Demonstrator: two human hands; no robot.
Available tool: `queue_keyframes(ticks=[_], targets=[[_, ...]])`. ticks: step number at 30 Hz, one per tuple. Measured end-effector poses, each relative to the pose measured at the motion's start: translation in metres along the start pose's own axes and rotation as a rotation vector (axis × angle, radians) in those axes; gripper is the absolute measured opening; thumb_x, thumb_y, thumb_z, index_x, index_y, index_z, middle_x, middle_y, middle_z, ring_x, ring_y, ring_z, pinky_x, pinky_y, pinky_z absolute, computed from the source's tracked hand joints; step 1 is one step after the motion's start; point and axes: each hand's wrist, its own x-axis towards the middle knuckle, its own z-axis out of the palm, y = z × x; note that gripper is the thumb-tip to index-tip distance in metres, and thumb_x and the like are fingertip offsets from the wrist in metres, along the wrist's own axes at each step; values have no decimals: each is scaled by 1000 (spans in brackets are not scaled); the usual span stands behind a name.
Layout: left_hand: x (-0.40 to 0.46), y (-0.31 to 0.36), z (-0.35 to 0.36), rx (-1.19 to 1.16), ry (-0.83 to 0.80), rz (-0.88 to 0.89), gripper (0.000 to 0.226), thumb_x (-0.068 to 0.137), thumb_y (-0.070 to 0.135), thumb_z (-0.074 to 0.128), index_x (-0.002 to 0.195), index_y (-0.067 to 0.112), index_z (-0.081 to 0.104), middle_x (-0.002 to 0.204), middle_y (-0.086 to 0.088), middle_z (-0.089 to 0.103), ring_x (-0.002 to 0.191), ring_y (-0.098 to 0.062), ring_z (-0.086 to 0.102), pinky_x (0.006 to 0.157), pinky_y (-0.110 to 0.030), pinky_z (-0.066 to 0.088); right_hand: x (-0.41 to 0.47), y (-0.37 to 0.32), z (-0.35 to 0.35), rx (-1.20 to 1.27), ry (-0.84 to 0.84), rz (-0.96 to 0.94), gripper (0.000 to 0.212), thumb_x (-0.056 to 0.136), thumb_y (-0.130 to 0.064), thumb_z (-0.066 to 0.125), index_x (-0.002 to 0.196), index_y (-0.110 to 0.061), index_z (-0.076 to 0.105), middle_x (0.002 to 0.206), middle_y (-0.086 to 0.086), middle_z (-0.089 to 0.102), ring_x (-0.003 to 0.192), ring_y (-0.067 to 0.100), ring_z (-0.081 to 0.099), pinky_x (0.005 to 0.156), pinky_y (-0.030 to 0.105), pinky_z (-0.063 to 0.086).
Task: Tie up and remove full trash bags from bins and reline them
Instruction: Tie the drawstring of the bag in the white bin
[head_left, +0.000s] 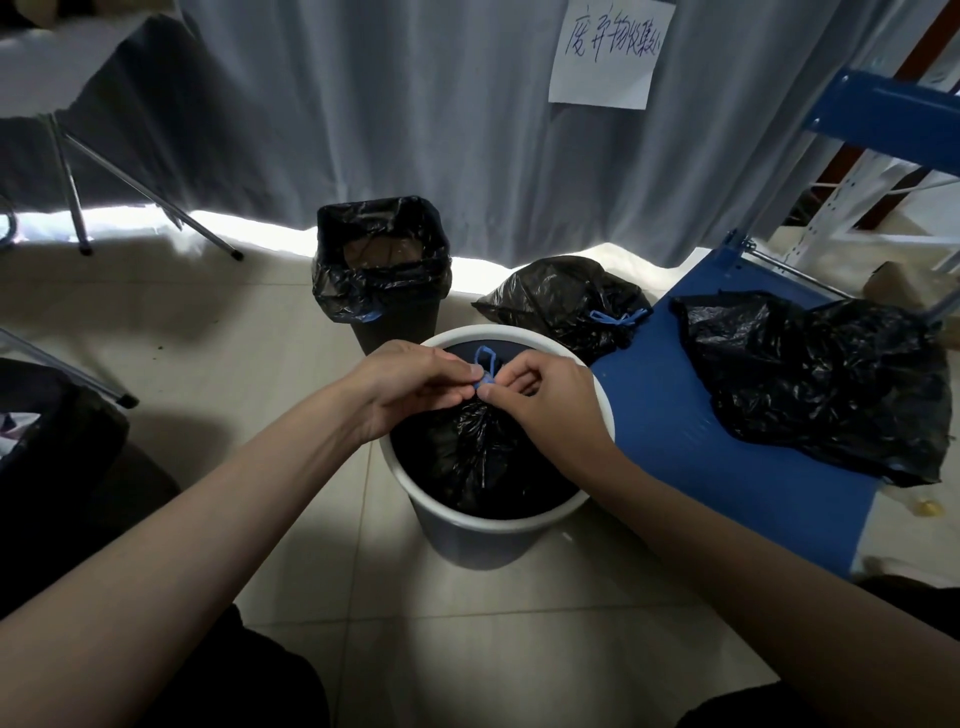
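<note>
My left hand (415, 387) and right hand (545, 395) both pinch the blue drawstring (485, 366), fingertips meeting at the knot. Directly under the grip hangs the gathered black bag (483, 447), still down inside the white bin (498, 525). Thin film, soft and slippery; likely tears if grabbed by the body. Load looks light to moderate. Best hold, I judge: the bunched neck just below my fingers, or the loop standing above them.
</note>
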Motion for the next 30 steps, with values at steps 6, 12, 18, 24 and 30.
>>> queue_keyframes(ticks=[6,12,18,24,30], targets=[[-1,1,-5,29,-1,41,8,80,3,76,86,-1,73,75,-11,73,66,-10,69,65,-14,58,5,-6,-6,-25,-40,67,10,80,-15,78,74,-7,76,55,-13,61,53,-6,56,54,8,41],[-2,3,-4,138,-13,168,9,80,-4,74,88,0,71,77,-15,71,69,-15,69,72,-20,59,14,-10,-13,127,-155,284,11,83,-19,72,72,-17,69,56,-10,58,58,6,52,62,25,44],[-2,0,0,131,13,230,26,79,-9,73,104,-4,68,81,-19,72,69,-19,72,73,-25,61,13,-10,-14,148,-196,269,4,84,-12,69,82,-9,69,63,2,62,62,10,56,61,25,45],[3,-7,-3,338,119,363,15,79,-4,75,87,7,70,79,-13,75,76,-24,72,81,-34,60,15,-12,-16,-94,-224,178,4,80,-14,77,79,-15,73,61,-4,64,54,-1,54,58,15,43],[6,-9,4,686,321,643,15,79,6,76,82,20,70,69,8,73,68,0,67,70,-14,48,14,-19,-22,-274,-314,101,18,77,-20,82,67,-21,68,59,-5,65,62,10,62,70,29,54]])
